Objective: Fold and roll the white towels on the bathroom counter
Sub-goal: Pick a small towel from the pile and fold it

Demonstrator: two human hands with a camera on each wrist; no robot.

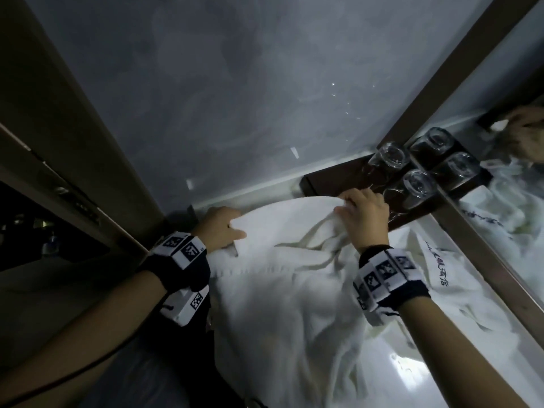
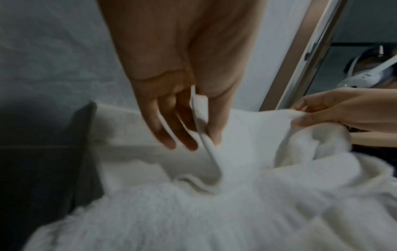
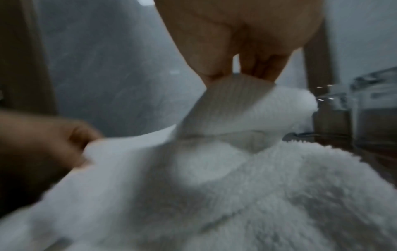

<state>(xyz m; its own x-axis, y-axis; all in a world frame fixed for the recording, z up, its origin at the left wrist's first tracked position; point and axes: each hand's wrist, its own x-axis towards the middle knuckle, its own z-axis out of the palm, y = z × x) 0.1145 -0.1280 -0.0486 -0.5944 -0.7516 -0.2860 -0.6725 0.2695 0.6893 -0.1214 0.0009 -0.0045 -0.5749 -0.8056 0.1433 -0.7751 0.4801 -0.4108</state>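
Note:
A large white towel [image 1: 282, 295] lies crumpled across the counter, its far edge lifted toward the grey wall. My left hand [image 1: 222, 228] pinches the towel's left corner between thumb and fingers; the left wrist view shows the hem [image 2: 204, 134] caught between them. My right hand [image 1: 363, 212] pinches the towel's far right corner, seen in the right wrist view as a flat woven band [image 3: 232, 100] held at the fingertips. A second white towel [image 1: 447, 278] with dark embroidered lettering lies bunched at the right, against the mirror.
A dark tray [image 1: 341, 175] carrying upturned glass tumblers [image 1: 418, 184] stands just behind my right hand. A mirror [image 1: 506, 184] runs along the right side. The grey wall [image 1: 235, 92] rises behind the counter. A glossy white counter [image 1: 394, 375] shows at lower right.

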